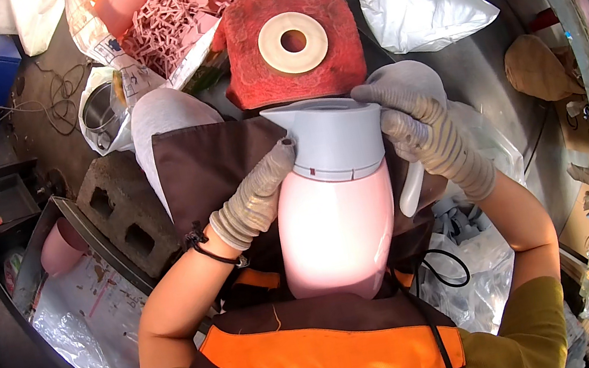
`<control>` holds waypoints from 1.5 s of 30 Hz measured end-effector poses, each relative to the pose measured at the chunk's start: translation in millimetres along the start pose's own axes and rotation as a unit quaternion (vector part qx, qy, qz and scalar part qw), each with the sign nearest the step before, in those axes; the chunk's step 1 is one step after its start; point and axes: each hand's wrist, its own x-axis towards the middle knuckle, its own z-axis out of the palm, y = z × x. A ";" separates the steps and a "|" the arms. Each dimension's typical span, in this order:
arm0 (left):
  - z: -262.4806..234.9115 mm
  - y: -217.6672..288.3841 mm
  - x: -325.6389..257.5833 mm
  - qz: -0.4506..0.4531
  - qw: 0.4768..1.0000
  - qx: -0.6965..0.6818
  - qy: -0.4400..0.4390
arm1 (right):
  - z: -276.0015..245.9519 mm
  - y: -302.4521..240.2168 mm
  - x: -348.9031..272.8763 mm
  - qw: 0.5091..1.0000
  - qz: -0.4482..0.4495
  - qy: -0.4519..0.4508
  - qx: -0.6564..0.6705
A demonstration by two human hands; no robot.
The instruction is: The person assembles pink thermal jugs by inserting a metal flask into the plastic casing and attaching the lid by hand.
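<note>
A pink thermos jug (338,227) with a grey spouted top (334,137) stands against my apron (188,163), its spout pointing left. My left hand (257,194), in a striped grey work glove, presses its fingers to the left side of the top, just under the spout. My gloved right hand (432,136) is wrapped round the top's right side, above the light grey handle (412,188). Beyond the jug, a red cloth-covered block (241,59) carries a cream ring (272,42) with a round hole. The jug's base is partly hidden by the apron.
Pink plastic parts and strips fill an open sack (81,24) at the far left. A white sack (420,0) lies far right. A concrete block (126,202) and a bin (132,291) holding a pink piece are left; clear plastic bags (468,272) lie right.
</note>
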 end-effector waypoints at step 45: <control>17.6 81.1 -21.1 -0.075 0.926 0.258 0.266 | -12.9 -20.7 -66.7 0.980 0.155 0.006 0.122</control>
